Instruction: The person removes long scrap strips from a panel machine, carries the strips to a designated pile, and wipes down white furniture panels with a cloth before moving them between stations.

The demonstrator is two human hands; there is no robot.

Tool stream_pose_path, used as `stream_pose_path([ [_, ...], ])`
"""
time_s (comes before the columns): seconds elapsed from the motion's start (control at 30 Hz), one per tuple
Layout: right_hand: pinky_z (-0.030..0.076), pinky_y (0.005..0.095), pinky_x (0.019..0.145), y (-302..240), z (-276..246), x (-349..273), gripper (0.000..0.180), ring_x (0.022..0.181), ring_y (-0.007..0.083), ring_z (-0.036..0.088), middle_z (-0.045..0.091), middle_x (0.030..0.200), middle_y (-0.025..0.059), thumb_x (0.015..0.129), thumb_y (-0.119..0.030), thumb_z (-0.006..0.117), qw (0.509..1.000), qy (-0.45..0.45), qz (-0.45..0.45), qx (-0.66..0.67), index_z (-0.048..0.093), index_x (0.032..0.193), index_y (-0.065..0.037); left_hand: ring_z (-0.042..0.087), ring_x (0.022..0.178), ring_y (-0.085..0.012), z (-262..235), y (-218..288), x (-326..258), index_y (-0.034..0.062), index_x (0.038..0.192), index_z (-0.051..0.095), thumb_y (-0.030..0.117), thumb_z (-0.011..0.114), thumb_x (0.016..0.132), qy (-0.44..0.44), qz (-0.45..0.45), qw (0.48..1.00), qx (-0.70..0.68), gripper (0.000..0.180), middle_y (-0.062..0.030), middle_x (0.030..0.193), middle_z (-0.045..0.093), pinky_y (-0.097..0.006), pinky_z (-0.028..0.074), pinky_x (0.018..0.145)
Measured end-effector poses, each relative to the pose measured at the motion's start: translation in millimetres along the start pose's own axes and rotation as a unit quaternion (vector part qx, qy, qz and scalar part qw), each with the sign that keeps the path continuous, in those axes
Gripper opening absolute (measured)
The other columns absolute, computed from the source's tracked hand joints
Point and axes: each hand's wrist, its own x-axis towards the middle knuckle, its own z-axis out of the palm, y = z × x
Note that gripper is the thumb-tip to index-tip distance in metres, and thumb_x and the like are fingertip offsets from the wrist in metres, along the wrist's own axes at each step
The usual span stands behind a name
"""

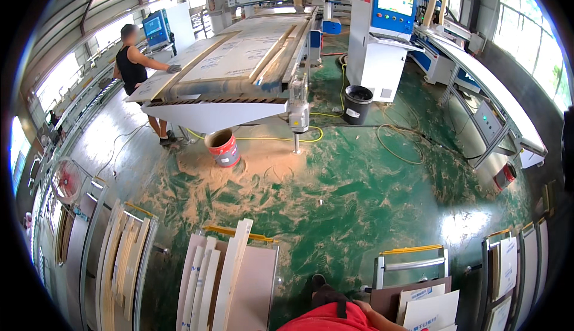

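- Bright metal-roofed workshop surrounds you, with large windows (pixel 532 38) at the right and a green floor (pixel 335 211) underfoot.
- Your right grip (pixel 362 307) is low at the side of your red top (pixel 338 319); its fingers are too small and partly hidden, so you cannot tell whether they are spread or pressed together.
- Your left grip is out of view, so you cannot tell its state.
- Nearest your right grip, just to its right, stands a brown board (pixel 385 300); you cannot tell whether they touch.
- White panels (pixel 433 313) lean in front of that board, a little farther right, beside a metal rack (pixel 412 266) with a yellow top bar.
- Well to your left, long pale boards (pixel 236 265) stand against a pinkish-grey panel (pixel 258 283).
- Sawdust (pixel 269 158) streaks the floor, thickest around a red bucket (pixel 222 149) ahead of you.
- Beyond it, large printed sheets (pixel 221 53) and wood-coloured strips lie on a long machine bed (pixel 212 116).
- At that bed's left side, a co-worker (pixel 130 62) in a dark sleeveless top rests a gloved hand (pixel 173 69) on the sheets.
- Farther right you see a black bucket (pixel 358 104), a white-and-blue control cabinet (pixel 376 44) and a white-topped worktop (pixel 491 83).
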Motion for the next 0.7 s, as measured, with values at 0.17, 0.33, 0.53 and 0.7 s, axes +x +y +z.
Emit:
stream_pose_path([
  [0.17, 0.050, 0.0292, 0.062, -181.5, -104.2, 40.1, 0.026, 0.070, 0.0198, 0.063, 0.065, 0.084, 0.0109, 0.087, -0.019, 0.060, 0.926, 0.026, 0.115, 0.360, 0.059, 0.106, -0.002, 0.060, 0.097, -0.0273, -55.2, 81.7, 65.2, -0.0003, 0.113, 0.059, 0.032, 0.050, 0.092, -0.015, -0.093, 0.993, 0.064, 0.039, -0.0160, 0.103, 0.064, -0.039, 0.048, 0.083],
  [0.33, 0.047, 0.0272, 0.057, -298.5, -179.6, 110.5, 0.019, 0.063, 0.0161, 0.059, 0.063, 0.080, 0.0075, 0.088, -0.016, 0.057, 0.948, 0.036, 0.030, 0.314, 0.058, 0.102, -0.003, 0.064, 0.078, -0.0204, -129.7, 161.7, 154.5, -0.0013, 0.106, 0.061, 0.027, 0.057, 0.089, 0.051, -0.071, 0.992, -0.086, 0.034, -0.0107, 0.090, 0.066, -0.033, 0.051, 0.069],
  [0.53, 0.048, 0.0277, 0.060, -366.9, -254.3, 198.5, 0.024, 0.068, 0.0148, 0.061, 0.065, 0.081, 0.0052, 0.085, -0.021, 0.062, 0.968, 0.084, -0.024, 0.234, 0.062, 0.100, -0.003, 0.065, 0.073, -0.0203, -193.9, 292.9, 272.3, -0.0009, 0.097, 0.066, 0.032, 0.060, 0.084, 0.126, 0.001, 0.988, -0.093, 0.036, -0.0123, 0.084, 0.068, -0.034, 0.052, 0.068],
  [0.7, 0.050, 0.0282, 0.060, -342.1, -334.5, 233.1, 0.023, 0.066, 0.0170, 0.063, 0.065, 0.076, 0.0075, 0.081, -0.019, 0.062, 0.987, 0.156, 0.013, -0.029, 0.063, 0.097, -0.002, 0.066, 0.079, -0.0334, -222.7, 294.1, 388.5, 0.0069, 0.094, 0.069, 0.041, 0.052, 0.084, 0.001, -0.097, 0.994, 0.048, 0.039, -0.0154, 0.090, 0.068, -0.042, 0.051, 0.076],
])
